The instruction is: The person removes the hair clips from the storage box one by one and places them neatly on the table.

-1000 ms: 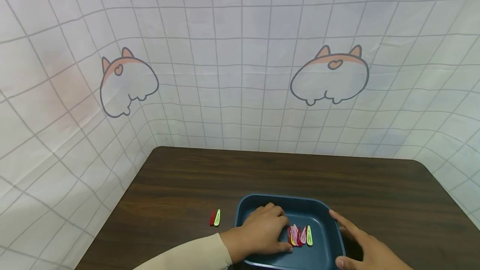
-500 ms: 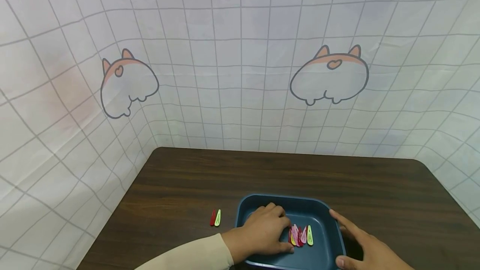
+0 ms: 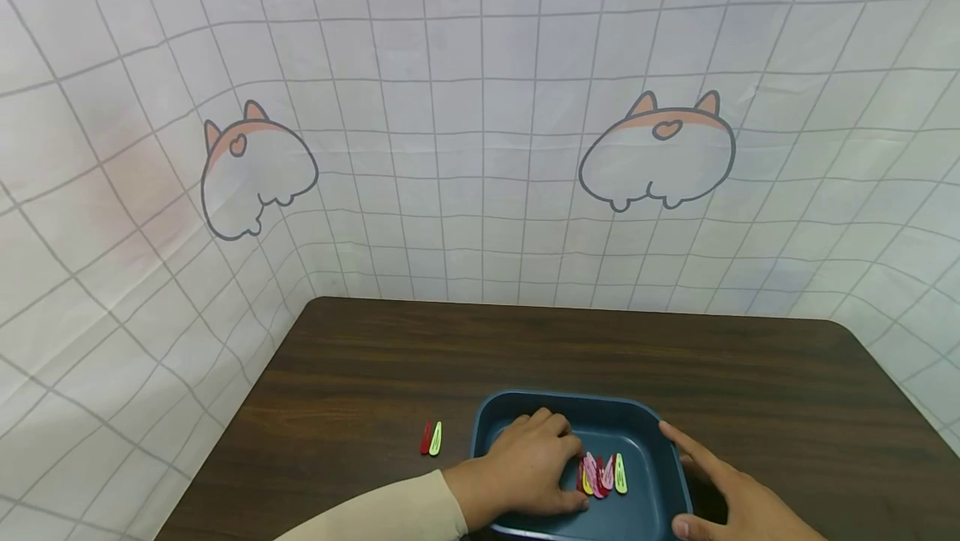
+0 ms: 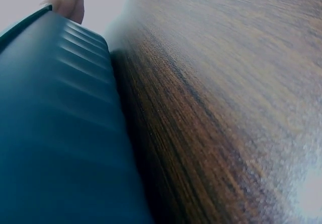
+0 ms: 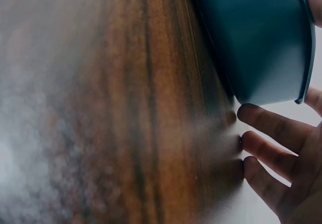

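Note:
A dark teal tray (image 3: 592,408) sits near the table's front edge, and its outer wall (image 4: 55,133) fills the left wrist view. Inside lies a pile of several red, pink and yellow-green hair clips (image 3: 602,474). My left hand (image 3: 572,474) rests in the tray with bent fingers, its fingertips right at the pile; any pinch is hidden. My right hand (image 3: 678,478) stays outside the tray's right side, with straight fingers (image 5: 266,123) spread along the wall and the index finger on the rim. A red clip and a yellow-green clip (image 3: 429,438) lie side by side on the table, left of the tray.
The dark wooden table (image 3: 570,349) is walled behind and to the left by a white checked cloth (image 3: 480,149) with cartoon prints. The tray (image 5: 251,38) stands close to the near edge.

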`<state>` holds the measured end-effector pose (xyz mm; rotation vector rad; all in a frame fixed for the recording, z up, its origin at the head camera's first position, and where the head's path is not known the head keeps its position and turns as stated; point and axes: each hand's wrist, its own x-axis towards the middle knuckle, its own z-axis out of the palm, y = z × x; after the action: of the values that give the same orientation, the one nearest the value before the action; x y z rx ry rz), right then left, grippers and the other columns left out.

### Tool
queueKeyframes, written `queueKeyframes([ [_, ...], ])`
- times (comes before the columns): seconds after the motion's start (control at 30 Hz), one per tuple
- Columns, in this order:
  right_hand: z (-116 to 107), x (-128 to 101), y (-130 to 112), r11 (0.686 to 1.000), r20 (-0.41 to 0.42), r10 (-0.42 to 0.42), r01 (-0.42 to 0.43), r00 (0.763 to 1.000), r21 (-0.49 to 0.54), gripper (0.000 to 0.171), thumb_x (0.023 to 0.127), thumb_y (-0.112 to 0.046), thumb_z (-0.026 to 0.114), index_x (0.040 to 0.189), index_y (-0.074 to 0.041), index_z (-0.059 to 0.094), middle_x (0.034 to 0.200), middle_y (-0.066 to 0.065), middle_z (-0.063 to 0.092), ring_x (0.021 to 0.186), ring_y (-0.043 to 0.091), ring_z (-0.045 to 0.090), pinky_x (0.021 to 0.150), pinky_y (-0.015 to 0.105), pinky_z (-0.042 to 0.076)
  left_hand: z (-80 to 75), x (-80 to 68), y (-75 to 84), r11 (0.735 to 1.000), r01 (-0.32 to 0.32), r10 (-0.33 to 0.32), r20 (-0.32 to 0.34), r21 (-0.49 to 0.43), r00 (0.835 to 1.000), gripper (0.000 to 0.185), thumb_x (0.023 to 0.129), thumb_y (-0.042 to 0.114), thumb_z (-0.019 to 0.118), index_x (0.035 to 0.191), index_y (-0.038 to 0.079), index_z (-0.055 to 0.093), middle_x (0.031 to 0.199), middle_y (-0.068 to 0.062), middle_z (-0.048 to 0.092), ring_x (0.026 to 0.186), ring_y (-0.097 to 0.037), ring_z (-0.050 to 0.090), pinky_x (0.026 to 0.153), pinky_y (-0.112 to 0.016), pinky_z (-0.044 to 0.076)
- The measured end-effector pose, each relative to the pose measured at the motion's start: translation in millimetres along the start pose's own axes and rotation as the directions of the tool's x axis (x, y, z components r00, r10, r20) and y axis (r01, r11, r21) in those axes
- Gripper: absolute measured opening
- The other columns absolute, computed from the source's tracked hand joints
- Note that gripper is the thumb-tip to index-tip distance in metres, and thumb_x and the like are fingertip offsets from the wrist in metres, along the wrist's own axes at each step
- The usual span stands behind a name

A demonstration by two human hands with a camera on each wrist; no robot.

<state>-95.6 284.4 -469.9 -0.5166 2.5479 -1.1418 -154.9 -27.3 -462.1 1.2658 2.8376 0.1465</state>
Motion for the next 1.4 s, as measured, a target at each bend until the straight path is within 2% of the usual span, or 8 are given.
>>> queueKeyframes([
  [0.23, -1.2, -1.7, 0.1, 1.000, -0.006, -0.019, 0.019, 1.000, -0.005, 0.089, 0.096, -0.027, 0.073, 0.164, -0.024, 0.016, 0.141, 0.034, 0.051, 0.122, 0.061, 0.051, 0.072, 0.066, 0.054, -0.5, 0.0, 0.1, 1.000, -0.003, 0.003, 0.019, -0.019, 1.000, 0.053, 0.084, 0.068, 0.072, 0.127, 0.036, 0.069, 0.114, 0.011, 0.056, 0.104, -0.007, 0.049, 0.091, -0.031, 0.047],
  [0.47, -0.9, -0.3, 2.1, 1.000, 0.001, 0.022, -0.022, 1.000, 0.011, 0.088, 0.097, -0.029, 0.071, 0.165, -0.024, 0.015, 0.143, 0.036, 0.049, 0.123, 0.063, 0.049, 0.071, 0.069, 0.053, -0.8, 0.7, 0.5, 0.999, 0.003, -0.002, 0.024, -0.036, 1.000, 0.050, 0.083, 0.067, 0.073, 0.123, 0.036, 0.070, 0.114, 0.011, 0.056, 0.105, -0.007, 0.049, 0.093, -0.032, 0.047],
  [0.7, 0.5, -0.9, 3.7, 1.000, -0.007, 0.000, 0.000, 1.000, 0.016, 0.089, 0.096, -0.026, 0.072, 0.164, -0.023, 0.016, 0.143, 0.037, 0.048, 0.123, 0.064, 0.048, 0.071, 0.067, 0.054, -2.6, -0.1, 1.2, 0.998, 0.016, -0.015, 0.026, -0.058, 1.000, 0.047, 0.083, 0.065, 0.075, 0.118, 0.034, 0.071, 0.116, 0.011, 0.058, 0.108, -0.008, 0.050, 0.095, -0.033, 0.047],
  [0.97, 1.5, 0.3, 3.8, 0.999, 0.010, 0.017, -0.018, 1.000, 0.035, 0.089, 0.096, -0.028, 0.072, 0.165, -0.022, 0.015, 0.144, 0.038, 0.046, 0.123, 0.064, 0.048, 0.069, 0.066, 0.055, -6.3, -4.5, -0.1, 0.995, 0.023, -0.026, -0.025, -0.093, 0.999, 0.038, 0.083, 0.058, 0.078, 0.111, 0.033, 0.073, 0.116, 0.013, 0.062, 0.112, -0.008, 0.053, 0.094, -0.033, 0.048],
  [1.2, 2.7, 0.9, 3.4, 0.999, 0.021, 0.023, -0.024, 1.000, 0.041, 0.090, 0.096, -0.028, 0.071, 0.165, -0.022, 0.013, 0.143, 0.039, 0.045, 0.122, 0.064, 0.049, 0.068, 0.066, 0.055, -6.3, -6.4, -1.9, 0.995, 0.012, -0.018, -0.064, -0.100, 0.998, 0.038, 0.085, 0.056, 0.076, 0.114, 0.031, 0.073, 0.117, 0.014, 0.064, 0.114, -0.008, 0.055, 0.095, -0.033, 0.047],
  [1.4, 0.6, 1.5, 0.4, 0.999, 0.018, 0.022, -0.023, 1.000, 0.034, 0.089, 0.097, -0.028, 0.071, 0.165, -0.023, 0.014, 0.144, 0.039, 0.045, 0.123, 0.064, 0.047, 0.070, 0.067, 0.054, -14.8, -8.7, -2.1, 0.992, 0.018, -0.031, -0.101, -0.127, 0.994, 0.039, 0.088, 0.053, 0.075, 0.119, 0.029, 0.072, 0.121, 0.015, 0.065, 0.117, -0.008, 0.055, 0.097, -0.034, 0.047],
])
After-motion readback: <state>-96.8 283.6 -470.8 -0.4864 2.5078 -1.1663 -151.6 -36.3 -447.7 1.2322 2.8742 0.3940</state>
